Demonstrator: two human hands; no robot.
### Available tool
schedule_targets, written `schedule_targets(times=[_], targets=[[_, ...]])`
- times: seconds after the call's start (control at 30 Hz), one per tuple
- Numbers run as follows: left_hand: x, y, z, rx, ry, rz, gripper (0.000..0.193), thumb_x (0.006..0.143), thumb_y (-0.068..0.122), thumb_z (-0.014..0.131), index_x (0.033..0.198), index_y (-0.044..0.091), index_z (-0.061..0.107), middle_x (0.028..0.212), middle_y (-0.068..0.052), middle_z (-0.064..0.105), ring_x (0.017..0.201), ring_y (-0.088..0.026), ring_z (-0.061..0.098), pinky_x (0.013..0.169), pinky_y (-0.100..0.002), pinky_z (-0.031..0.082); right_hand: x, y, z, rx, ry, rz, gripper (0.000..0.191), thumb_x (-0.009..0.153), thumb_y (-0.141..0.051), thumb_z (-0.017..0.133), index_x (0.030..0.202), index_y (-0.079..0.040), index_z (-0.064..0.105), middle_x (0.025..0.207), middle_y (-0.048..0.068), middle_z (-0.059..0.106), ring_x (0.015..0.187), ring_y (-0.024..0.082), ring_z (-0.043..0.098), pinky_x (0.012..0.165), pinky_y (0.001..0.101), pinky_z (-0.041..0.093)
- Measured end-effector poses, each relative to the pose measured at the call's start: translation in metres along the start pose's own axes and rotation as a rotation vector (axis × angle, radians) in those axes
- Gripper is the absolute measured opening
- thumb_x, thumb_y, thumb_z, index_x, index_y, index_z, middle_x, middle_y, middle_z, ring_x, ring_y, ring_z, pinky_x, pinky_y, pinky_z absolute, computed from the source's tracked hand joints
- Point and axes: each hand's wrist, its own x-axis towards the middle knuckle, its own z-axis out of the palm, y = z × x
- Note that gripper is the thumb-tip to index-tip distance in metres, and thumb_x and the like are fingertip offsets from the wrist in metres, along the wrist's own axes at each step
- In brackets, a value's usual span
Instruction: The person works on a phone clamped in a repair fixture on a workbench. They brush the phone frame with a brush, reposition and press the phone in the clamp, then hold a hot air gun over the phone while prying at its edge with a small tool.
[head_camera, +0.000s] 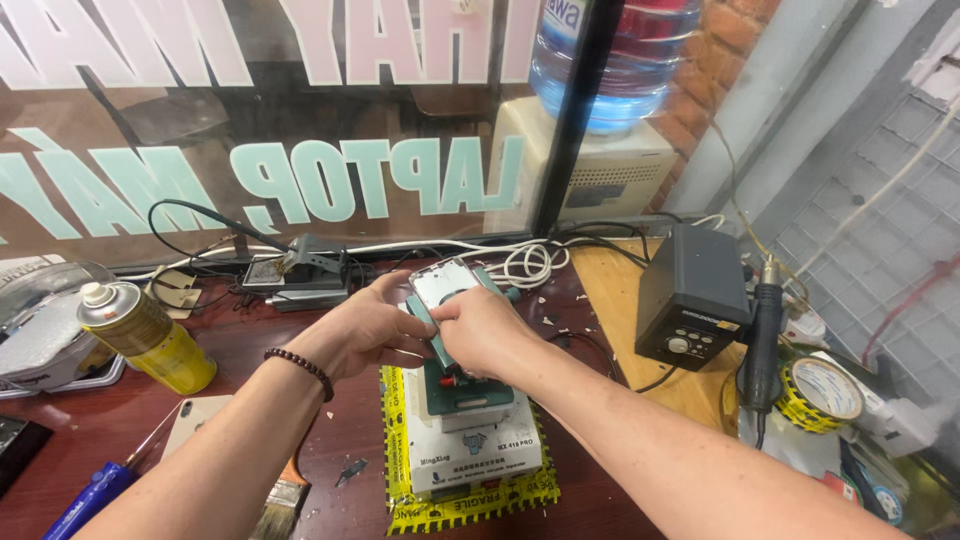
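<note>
So right now both hands are up on the phone frame (447, 285), which sits tilted on the green clamp jig (462, 385) in the middle of the bench (340, 440). My left hand (355, 330) is curled around the frame's left edge, fingers closed on it. My right hand (480, 325) is pinched down on the jig's rail right by the frame's lower end, thumb and fingers shut on it. I can't tell whether the frame is fully seated or only resting there.

Looks to me like the seating step: getting the frame squared up in the jig. Next move, I'd say, needs the frame held flat and steady with the left while the right snugs the clamp, gently, since that thin frame would bend easily.

Around it: yellow spray can (145, 335) off to the left, brush (280, 500) near my left forearm, hot-air station (695, 295) and tape roll (820, 392) to the right.
</note>
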Motion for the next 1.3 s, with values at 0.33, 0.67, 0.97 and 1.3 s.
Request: schedule_targets(times=[0.33, 0.67, 0.97, 1.3], targets=[[-0.002, 0.002, -0.001, -0.008, -0.015, 0.021, 0.097, 0.079, -0.006, 0.071, 0.159, 0.026, 0.026, 0.116, -0.017, 0.07, 0.085, -0.026, 0.075, 0.075, -0.041, 0.066, -0.004, -0.003, -0.004, 0.042, -0.011, 0.03, 0.034, 0.092, -0.014, 0.055, 0.116, -0.018, 0.078, 0.081, 0.016, 0.077, 0.059, 0.025, 0.069, 0.055, 0.0411, 0.055], [0.006, -0.004, -0.002, -0.019, -0.052, 0.063, 0.095, 0.077, -0.006, 0.073, 0.158, 0.024, 0.032, 0.111, -0.017, 0.071, 0.082, -0.027, 0.075, 0.071, -0.04, 0.065, 0.005, 0.002, -0.001, -0.01, 0.037, -0.097, 0.034, 0.087, -0.012, 0.059, 0.112, -0.021, 0.08, 0.094, 0.013, 0.079, 0.079, 0.022, 0.077, 0.072, 0.0367, 0.059], [0.002, -0.001, 0.0, 0.026, 0.002, 0.002, 0.097, 0.079, -0.004, 0.073, 0.159, 0.027, 0.026, 0.11, -0.017, 0.071, 0.085, -0.026, 0.076, 0.074, -0.04, 0.067, -0.01, -0.005, -0.008, 0.049, -0.016, -0.019, 0.035, 0.09, -0.011, 0.056, 0.114, -0.018, 0.081, 0.084, 0.018, 0.078, 0.062, 0.023, 0.07, 0.055, 0.0377, 0.054], [0.0, 0.002, 0.002, 0.018, -0.026, 0.015, 0.096, 0.08, -0.003, 0.074, 0.158, 0.025, 0.025, 0.113, -0.018, 0.07, 0.084, -0.026, 0.076, 0.074, -0.04, 0.066, -0.006, 0.0, -0.006, 0.05, -0.014, -0.007, 0.037, 0.09, -0.013, 0.057, 0.119, -0.02, 0.079, 0.081, 0.015, 0.079, 0.059, 0.023, 0.07, 0.054, 0.0374, 0.054]])
